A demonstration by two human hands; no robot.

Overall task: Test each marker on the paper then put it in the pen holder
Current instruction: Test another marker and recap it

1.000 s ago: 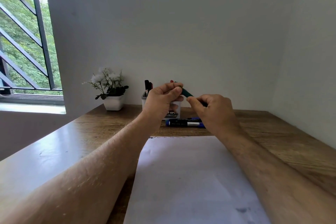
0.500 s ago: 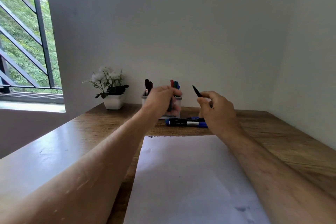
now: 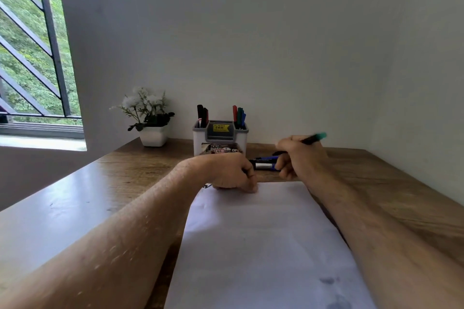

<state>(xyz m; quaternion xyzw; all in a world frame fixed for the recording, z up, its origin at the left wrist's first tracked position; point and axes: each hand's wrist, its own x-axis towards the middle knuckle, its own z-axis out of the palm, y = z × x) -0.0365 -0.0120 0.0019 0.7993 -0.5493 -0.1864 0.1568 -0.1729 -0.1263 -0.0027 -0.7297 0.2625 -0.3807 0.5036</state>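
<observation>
My right hand (image 3: 301, 158) grips a green marker (image 3: 315, 138), its teal end sticking up to the right and its tip hidden behind my fingers. That hand hovers at the far right corner of the white paper (image 3: 263, 233). My left hand (image 3: 231, 174) rests as a fist on the paper's far left edge, with a dark bit of the marker's cap showing between its fingers. The grey and white pen holder (image 3: 220, 139) stands behind my left hand with several markers upright in it. Two blue markers (image 3: 266, 162) lie on the desk between the holder and my right hand.
A white pot of white flowers (image 3: 150, 123) stands left of the holder against the wall. The wooden desk (image 3: 376, 183) meets walls at the back and right. A barred window (image 3: 32, 57) is on the left. Faint ink smudges mark the paper's near right.
My hands pulled apart, taking the cap off the green marker. Both then dropped to the paper's far edge, the left settling as a fist and the right turning the marker tip-down.
</observation>
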